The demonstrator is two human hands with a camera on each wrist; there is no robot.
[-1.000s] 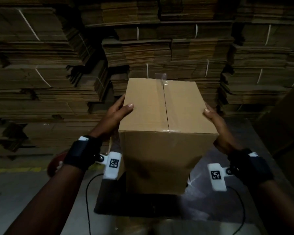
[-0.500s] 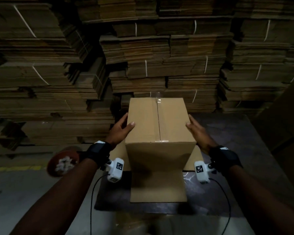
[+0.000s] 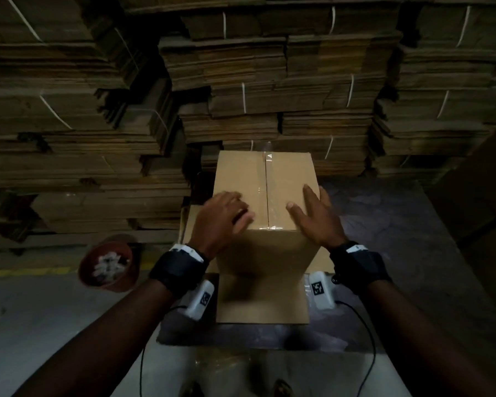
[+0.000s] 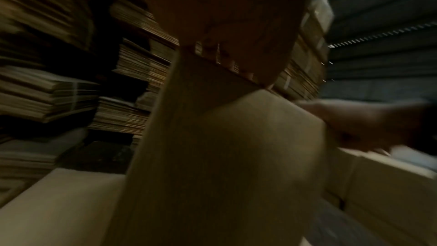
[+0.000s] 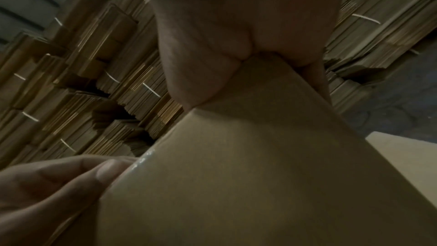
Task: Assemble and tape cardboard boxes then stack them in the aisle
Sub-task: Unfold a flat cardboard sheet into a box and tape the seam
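Stacks of flattened cardboard (image 3: 269, 90) are filling the background. Your box (image 3: 265, 253) is standing upright on the table (image 3: 384, 282), probably empty, light and stiff. Your left hand (image 3: 221, 219) and right hand (image 3: 315, 216) are pressing flat, fingers straight, either side of the tape (image 3: 265, 196); lifting should be easiest by opposite side walls.

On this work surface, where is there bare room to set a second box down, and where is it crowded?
Bare dark tabletop lies right of the taped brown cardboard box, bordered by the strapped flat cardboard stacks behind. Left is crowded: the left hand, a flat sheet and the red bowl beyond the edge.
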